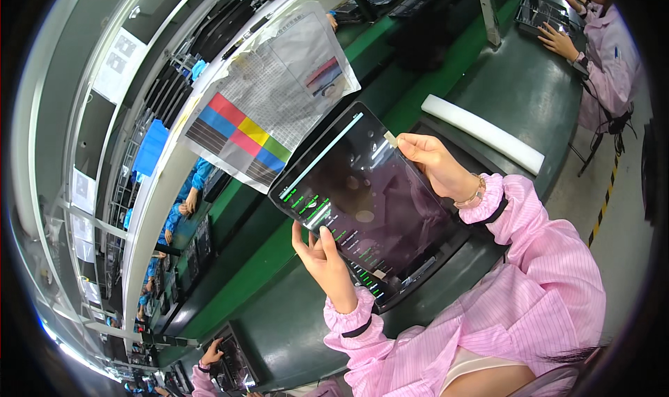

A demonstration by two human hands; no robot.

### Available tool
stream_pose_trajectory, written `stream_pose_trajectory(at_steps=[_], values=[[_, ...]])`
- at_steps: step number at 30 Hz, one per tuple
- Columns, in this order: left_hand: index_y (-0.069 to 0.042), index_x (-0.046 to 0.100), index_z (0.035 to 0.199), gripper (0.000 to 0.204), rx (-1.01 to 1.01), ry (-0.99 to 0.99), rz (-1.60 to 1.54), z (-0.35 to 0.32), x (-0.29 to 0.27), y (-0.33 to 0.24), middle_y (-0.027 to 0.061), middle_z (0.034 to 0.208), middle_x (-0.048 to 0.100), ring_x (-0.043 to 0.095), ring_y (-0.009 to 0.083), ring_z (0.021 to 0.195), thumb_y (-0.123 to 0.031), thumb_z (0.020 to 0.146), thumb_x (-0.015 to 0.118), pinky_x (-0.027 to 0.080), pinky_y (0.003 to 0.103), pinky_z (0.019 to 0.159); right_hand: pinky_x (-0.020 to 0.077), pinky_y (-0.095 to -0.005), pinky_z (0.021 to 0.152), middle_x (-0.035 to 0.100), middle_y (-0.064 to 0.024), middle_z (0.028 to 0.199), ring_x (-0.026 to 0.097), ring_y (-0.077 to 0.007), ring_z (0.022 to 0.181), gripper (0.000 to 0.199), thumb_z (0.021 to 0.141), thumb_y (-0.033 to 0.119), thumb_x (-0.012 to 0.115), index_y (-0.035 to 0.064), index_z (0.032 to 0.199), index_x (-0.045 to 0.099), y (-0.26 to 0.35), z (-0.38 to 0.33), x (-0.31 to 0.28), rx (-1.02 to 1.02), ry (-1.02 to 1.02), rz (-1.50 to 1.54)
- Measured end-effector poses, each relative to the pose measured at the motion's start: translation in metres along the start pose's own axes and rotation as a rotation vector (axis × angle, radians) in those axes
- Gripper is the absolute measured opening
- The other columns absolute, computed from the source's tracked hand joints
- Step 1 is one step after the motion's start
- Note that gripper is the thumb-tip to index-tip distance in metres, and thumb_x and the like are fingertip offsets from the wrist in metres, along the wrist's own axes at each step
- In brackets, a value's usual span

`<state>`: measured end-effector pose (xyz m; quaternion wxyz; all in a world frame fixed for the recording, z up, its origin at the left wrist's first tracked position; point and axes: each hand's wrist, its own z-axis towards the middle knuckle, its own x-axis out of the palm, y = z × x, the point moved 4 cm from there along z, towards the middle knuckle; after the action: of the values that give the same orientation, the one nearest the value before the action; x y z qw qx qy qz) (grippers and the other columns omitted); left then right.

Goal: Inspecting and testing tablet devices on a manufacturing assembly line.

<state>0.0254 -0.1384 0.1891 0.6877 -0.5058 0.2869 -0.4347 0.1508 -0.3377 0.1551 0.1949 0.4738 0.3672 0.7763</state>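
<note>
The tablet [401, 209] is slanting over the green bench [509, 83], its dark face turning up and showing green and white lines near the left edge; whether its underside is touching anything, I cannot tell. The left hand [322, 261] is clamping its grip on that left edge, the thumb lying on the front. The right hand [439, 167] is pinching its grip together on a pale tab [390, 140] at the upper right edge. A second tab [378, 274] is sitting near the lower edge. A sheet [279, 83] with colour blocks is showing just beyond the tablet, and a white bar [482, 134] is lying on the bench to the right. At the upper right, a co-worker [610, 69] is handling a dark device [542, 14]
</note>
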Motion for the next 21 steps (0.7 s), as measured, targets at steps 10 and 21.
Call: stream_pose_trajectory(at_steps=[10,21], values=[[-0.009,-0.002,0.153,0.088,0.022,0.161,0.014,-0.05,-0.015,0.018,0.0112,0.108,0.057,0.054,0.0146,0.089,-0.006,0.089,0.058,0.043,0.026,0.087,0.0397,-0.0182,0.08,0.059,0.0068,0.094,0.05,-0.0004,0.088,0.023,0.099,0.026,0.055,0.0037,0.101,0.062,0.028,-0.005,0.019,-0.102,0.077,-0.01],[0.001,0.01,0.151,0.083,-0.011,0.043,0.074,-0.096,-0.035,0.047,0.008,0.083,0.062,0.062,0.0148,0.078,0.001,0.086,0.061,0.045,0.024,0.081,0.0375,-0.0182,0.08,0.057,0.0084,0.092,0.046,-0.0001,0.086,0.026,0.098,0.025,0.056,0.001,0.103,0.065,0.033,0.001,0.047,-0.144,0.1,-0.029]])
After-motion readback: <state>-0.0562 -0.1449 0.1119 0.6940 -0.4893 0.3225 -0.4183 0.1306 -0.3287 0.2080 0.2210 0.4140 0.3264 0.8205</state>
